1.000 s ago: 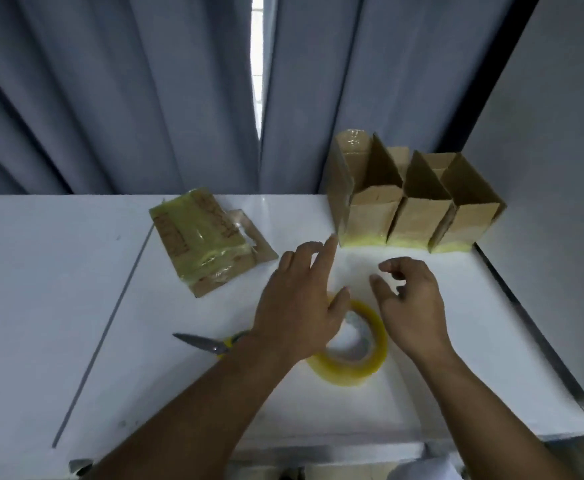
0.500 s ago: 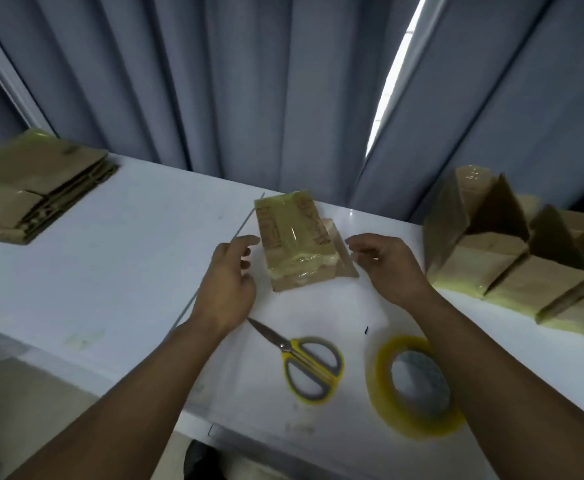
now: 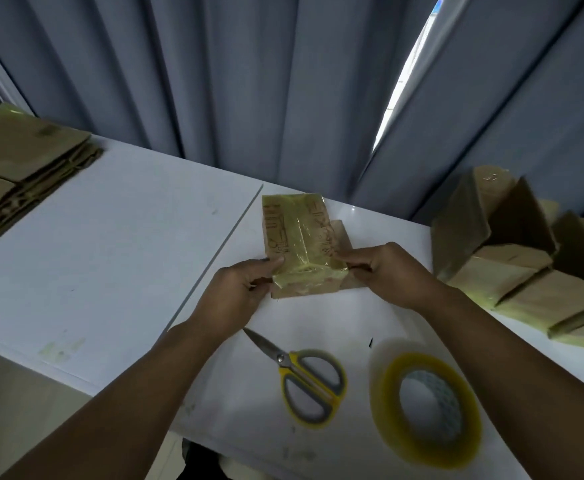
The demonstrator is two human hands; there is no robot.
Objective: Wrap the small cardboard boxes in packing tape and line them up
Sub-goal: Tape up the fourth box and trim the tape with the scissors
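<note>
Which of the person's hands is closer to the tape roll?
Right. The right hand pinches the right edge of the taped box, just beyond the tape roll. The left hand grips the left edge, farther off, beyond the scissors.

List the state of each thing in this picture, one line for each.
left hand: pinches near left corner of the taped box.
right hand: pinches its near right corner.
taped box: lying flat on the table.
scissors: closed, lying flat.
tape roll: lying flat, untouched.
row of boxes: standing, flaps up.
carton stack: folded flat, piled.
</note>
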